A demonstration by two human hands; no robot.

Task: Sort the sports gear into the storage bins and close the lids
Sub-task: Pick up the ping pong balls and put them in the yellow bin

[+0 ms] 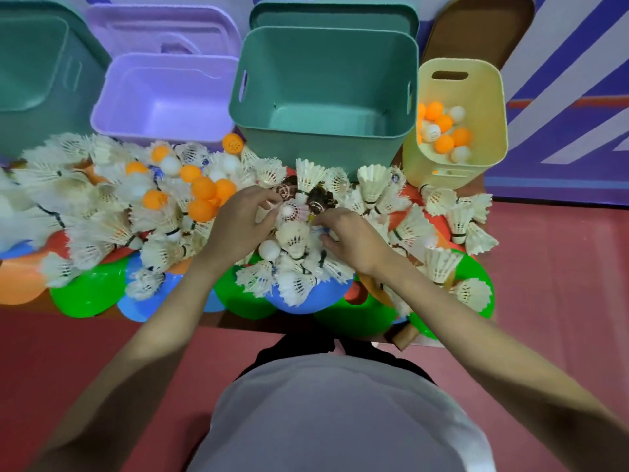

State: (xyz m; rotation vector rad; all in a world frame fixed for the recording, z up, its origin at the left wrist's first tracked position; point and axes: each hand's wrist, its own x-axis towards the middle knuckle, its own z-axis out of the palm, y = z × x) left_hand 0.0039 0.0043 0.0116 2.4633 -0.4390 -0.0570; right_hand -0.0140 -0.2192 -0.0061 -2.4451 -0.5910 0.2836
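your left hand (238,226) and right hand (347,238) meet in the middle of the shuttlecock pile (292,233), fingers curled down among the feathers; whether either actually pinches a shuttlecock cannot be told, since the fingertips are buried. the gear lies heaped on the table in front of you: white shuttlecocks, a cluster of orange balls (204,195) left of your left hand, coloured plastic paddles (88,294) underneath.

the risk from here looks plain. the feathers interlock, so lifting one shuttlecock could drag its neighbours and roll loose balls off the near edge, where paddles already overhang. a ball hidden in a handful could land in the wrong bin.

behind the pile stand the open bins: the teal bin (323,83) straight ahead and the purple bin (163,97) beside it, both showing bare bottoms, and the yellow bin (476,97) at right, part filled with orange and white balls. lids lean behind them; none is on. the table (405,337) shows only at its brown edge. the floor (561,284) is red, the wall striped blue and white.
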